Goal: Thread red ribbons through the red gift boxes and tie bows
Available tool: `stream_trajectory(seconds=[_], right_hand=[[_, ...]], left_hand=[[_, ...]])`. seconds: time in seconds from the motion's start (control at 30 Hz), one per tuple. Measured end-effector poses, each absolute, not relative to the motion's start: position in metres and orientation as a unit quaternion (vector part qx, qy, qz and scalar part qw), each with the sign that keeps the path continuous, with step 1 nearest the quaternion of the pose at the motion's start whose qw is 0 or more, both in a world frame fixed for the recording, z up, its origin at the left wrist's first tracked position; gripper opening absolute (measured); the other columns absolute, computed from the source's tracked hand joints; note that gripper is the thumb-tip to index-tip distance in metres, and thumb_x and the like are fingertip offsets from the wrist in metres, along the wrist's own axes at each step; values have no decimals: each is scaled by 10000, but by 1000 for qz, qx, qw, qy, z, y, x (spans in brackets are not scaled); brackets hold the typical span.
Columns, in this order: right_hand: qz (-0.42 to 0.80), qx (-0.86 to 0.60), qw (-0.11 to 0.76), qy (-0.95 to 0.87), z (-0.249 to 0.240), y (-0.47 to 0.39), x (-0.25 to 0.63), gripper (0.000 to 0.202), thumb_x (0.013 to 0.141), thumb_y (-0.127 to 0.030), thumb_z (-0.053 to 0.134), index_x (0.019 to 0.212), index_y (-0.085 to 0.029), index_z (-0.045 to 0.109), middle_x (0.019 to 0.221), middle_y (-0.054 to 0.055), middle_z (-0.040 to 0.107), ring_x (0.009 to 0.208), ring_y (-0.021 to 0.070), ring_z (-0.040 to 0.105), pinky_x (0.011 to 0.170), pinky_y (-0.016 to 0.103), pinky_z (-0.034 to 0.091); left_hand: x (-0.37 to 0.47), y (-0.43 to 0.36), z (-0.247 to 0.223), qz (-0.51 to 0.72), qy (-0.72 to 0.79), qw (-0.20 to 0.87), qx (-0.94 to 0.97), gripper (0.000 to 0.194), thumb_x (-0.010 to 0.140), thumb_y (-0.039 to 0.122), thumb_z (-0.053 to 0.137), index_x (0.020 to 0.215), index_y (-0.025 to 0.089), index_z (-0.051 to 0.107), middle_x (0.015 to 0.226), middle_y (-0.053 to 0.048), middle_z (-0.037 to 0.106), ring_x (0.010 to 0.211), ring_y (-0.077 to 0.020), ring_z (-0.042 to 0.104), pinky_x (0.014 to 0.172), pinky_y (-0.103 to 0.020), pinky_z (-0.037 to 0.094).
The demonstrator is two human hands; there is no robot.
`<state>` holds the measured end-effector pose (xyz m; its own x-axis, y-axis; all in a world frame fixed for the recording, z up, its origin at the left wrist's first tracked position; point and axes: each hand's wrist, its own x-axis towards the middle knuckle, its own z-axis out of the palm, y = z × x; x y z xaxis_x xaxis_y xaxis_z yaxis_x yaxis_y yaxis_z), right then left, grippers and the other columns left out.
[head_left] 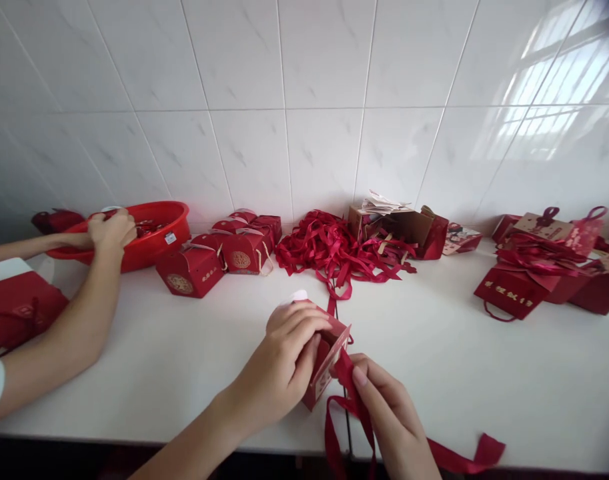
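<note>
My left hand (pixel 289 357) is closed around a small red gift box (pixel 327 367) near the table's front edge, its fingers over the top and far side. Between the thumb and fingers of my right hand (pixel 391 407) is a dark red ribbon (pixel 351 373), pinched right beside the box's printed end panel. One ribbon length loops down below the box, and another trails to the right along the table edge. My fingers hide much of the box's top, so I cannot tell how the ribbon runs there.
Behind the box lies a heap of red ribbons (pixel 324 247), next to an open carton (pixel 409 230). Finished-looking red boxes (pixel 194 270) stand left of it, more boxes (pixel 514 290) at right. A co-worker's hands (pixel 111 230) reach into a red basin (pixel 157 233). White tiles back the table.
</note>
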<state>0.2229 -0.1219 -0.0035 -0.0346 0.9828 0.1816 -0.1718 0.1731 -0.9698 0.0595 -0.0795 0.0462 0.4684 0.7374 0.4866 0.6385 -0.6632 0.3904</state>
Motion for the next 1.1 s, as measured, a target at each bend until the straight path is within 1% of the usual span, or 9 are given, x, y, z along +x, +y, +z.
stream_trajectory(seconds=[0.07, 0.17, 0.23, 0.37, 0.5, 0.67, 0.83, 1.03, 1.1], right_hand=[[528, -398, 571, -487, -2, -120, 220, 323, 839, -484, 548, 720, -197, 639, 726, 33, 589, 696, 149, 524, 678, 237, 487], [544, -393, 558, -489, 2, -116, 218, 349, 835, -498, 542, 679, -193, 611, 714, 32, 567, 707, 149, 510, 718, 247, 479], [552, -382, 552, -494, 2, -114, 219, 365, 837, -499, 537, 658, -188, 602, 724, 32, 569, 716, 147, 515, 745, 252, 473], [574, -368, 563, -468, -6, -110, 221, 343, 818, -465, 581, 643, -174, 627, 790, 40, 614, 784, 156, 560, 792, 250, 465], [595, -351, 591, -417, -13, -108, 220, 254, 787, -416, 637, 704, -178, 668, 837, 43, 626, 807, 160, 566, 796, 257, 471], [617, -339, 596, -385, -9, -105, 220, 274, 769, -428, 652, 680, -171, 685, 859, 54, 644, 793, 163, 581, 752, 260, 481], [646, -316, 597, -356, -5, -106, 223, 228, 740, -405, 688, 803, -189, 726, 949, 60, 675, 926, 203, 601, 827, 292, 476], [669, -349, 583, -301, -2, -114, 222, 251, 700, -412, 727, 800, -182, 716, 1041, 72, 662, 1046, 243, 554, 922, 328, 431], [653, -349, 588, -327, -2, -116, 221, 250, 714, -412, 715, 793, -175, 707, 1013, 82, 663, 997, 241, 567, 881, 330, 447]], left_hand=[[59, -81, 44, 335, 408, 93, 844, 265, 874, 94, 399, 1051, 213, 557, 1060, -50, 635, 1031, -189, 558, 991, -420, 394], [59, -82, 41, 325, 423, 102, 840, 236, 872, 98, 424, 996, 220, 584, 991, -26, 659, 961, -170, 595, 1038, -451, 338], [59, -81, 38, 319, 426, 118, 838, 223, 871, 102, 436, 957, 218, 607, 962, -20, 664, 945, -163, 602, 1011, -419, 378], [59, -78, 31, 335, 431, 135, 827, 233, 860, 94, 438, 951, 197, 626, 991, -56, 660, 971, -178, 601, 858, -331, 493], [57, -77, 30, 306, 425, 109, 845, 297, 822, 51, 418, 988, 184, 626, 999, -75, 658, 1012, -201, 589, 885, -366, 490], [53, -77, 33, 285, 407, 113, 861, 343, 799, 26, 400, 1007, 187, 620, 1008, -66, 661, 1060, -203, 565, 905, -367, 485], [45, -75, 31, 257, 378, 137, 879, 362, 794, 20, 423, 1053, 195, 604, 1064, -51, 657, 1115, -204, 535, 941, -361, 467], [38, -74, 32, 253, 352, 166, 886, 368, 786, -1, 437, 1046, 202, 601, 1039, -32, 660, 1121, -185, 530, 944, -318, 457], [37, -75, 34, 249, 344, 170, 889, 368, 778, -9, 448, 1045, 197, 596, 1019, -30, 662, 1112, -182, 533, 949, -311, 450]])
